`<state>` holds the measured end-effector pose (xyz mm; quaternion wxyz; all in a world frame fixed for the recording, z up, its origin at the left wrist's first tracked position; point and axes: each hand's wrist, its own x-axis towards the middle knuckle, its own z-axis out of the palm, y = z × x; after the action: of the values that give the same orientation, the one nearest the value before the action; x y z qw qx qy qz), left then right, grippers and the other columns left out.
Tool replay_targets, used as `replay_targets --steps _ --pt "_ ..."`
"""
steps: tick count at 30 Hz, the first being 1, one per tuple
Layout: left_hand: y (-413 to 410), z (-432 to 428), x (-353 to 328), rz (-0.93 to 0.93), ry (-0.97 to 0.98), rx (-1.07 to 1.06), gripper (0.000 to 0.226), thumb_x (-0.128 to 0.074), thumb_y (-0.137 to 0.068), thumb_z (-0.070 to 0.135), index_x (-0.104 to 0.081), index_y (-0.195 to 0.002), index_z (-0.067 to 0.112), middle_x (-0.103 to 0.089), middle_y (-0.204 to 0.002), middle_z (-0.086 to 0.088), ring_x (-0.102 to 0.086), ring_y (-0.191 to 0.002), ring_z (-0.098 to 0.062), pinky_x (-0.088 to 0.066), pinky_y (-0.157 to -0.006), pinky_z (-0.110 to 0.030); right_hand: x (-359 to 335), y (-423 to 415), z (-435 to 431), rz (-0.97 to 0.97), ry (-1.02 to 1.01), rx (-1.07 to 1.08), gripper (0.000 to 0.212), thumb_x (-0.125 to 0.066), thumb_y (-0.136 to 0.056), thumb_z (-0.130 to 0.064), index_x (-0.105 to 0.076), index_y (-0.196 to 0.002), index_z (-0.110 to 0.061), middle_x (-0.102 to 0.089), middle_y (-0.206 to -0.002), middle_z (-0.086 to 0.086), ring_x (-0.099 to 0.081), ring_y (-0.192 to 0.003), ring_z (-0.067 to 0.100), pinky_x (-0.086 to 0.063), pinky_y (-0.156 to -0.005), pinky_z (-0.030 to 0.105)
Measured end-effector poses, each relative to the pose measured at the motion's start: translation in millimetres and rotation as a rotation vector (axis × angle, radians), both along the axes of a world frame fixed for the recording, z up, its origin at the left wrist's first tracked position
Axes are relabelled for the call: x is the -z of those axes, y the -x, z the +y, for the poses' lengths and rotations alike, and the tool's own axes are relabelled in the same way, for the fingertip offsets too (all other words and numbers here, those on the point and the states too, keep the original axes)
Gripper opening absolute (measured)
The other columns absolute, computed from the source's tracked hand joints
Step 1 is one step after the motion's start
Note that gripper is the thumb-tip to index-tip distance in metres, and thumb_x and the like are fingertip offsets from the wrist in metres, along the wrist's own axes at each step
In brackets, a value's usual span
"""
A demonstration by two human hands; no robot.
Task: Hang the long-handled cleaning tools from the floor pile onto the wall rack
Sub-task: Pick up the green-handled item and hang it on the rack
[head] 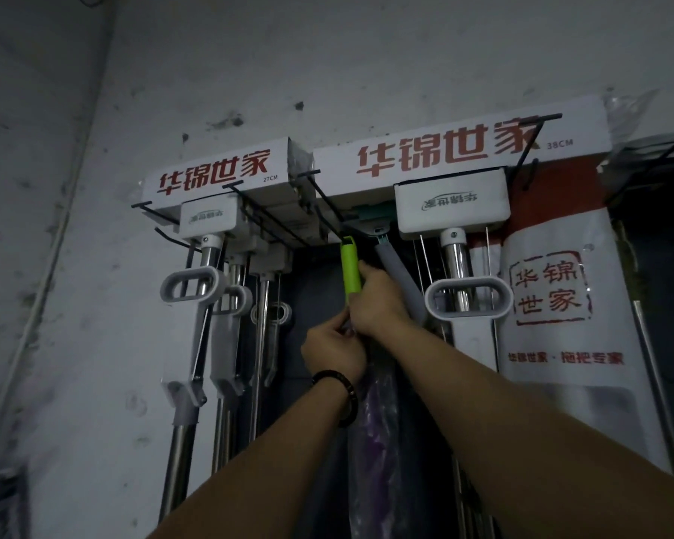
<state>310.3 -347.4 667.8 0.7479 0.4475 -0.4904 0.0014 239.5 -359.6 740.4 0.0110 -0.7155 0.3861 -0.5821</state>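
Green-handled tool (350, 266) stands almost upright, long axis vertical, its looped top pointing up at a black wire hook (329, 208) of the wall rack; we cannot tell whether the loop is over it. Our right hand (380, 301) clasps the bottom of the green grip. Our left hand (333, 350), just beneath, grips the shaft. A grey handle (399, 282) leans just right. White mops (468, 303) hang either side under lettered boxes (444, 149).

Arms raised; left hand (333, 352), right hand (378, 301) gripping handle (350, 266).
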Motion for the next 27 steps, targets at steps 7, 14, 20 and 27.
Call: replay_targets --steps 7,14,20,27 --pt "-5.9 -6.5 5.0 -0.072 -0.03 0.071 0.023 -0.069 -0.096 0.023 -0.078 -0.117 0.03 -0.07 -0.08 0.017 -0.065 -0.077 0.002 -0.048 -0.064 -0.005 35.7 2.2 -7.2 -0.023 0.039 0.018 0.056 -0.06 -0.09 -0.016 -0.05 -0.143 -0.031 -0.071 -0.106 0.014 -0.071 -0.092 0.035 -0.062 -0.083 0.047" --pt "-34.9 34.1 37.9 -0.243 -0.225 0.116 0.048 -0.074 -0.088 0.026 -0.065 -0.134 0.018 -0.076 -0.112 0.0 -0.072 -0.103 -0.014 -0.058 -0.094 -0.028 85.6 9.4 39.3 0.016 0.148 0.011 0.047 -0.062 -0.091 -0.012 -0.054 -0.137 -0.024 -0.07 -0.111 0.011 -0.071 -0.099 0.032 -0.061 -0.085 0.042" --pt "-63.4 108.6 104.5 -0.277 -0.353 0.229 0.024 -0.057 -0.088 0.02 -0.07 -0.108 0.026 -0.077 -0.096 0.002 -0.074 -0.094 -0.022 -0.062 -0.086 -0.037 151.6 5.3 112.4 -0.031 -0.047 0.018 0.047 -0.068 -0.094 -0.016 -0.058 -0.14 -0.015 -0.071 -0.123 0.008 -0.068 -0.113 0.025 -0.042 -0.084 0.015" --pt "-120.0 220.1 207.9 -0.248 -0.494 0.364 0.019 -0.056 -0.091 0.019 -0.07 -0.097 0.03 -0.077 -0.083 -0.003 -0.077 -0.072 -0.025 -0.065 -0.06 -0.049 273.2 -47.0 209.3 -0.143 -0.322 -0.103 0.012 -0.073 -0.092 -0.013 -0.073 -0.103 -0.018 -0.069 -0.083 -0.008 -0.061 -0.071 0.002 -0.045 -0.064 0.013"
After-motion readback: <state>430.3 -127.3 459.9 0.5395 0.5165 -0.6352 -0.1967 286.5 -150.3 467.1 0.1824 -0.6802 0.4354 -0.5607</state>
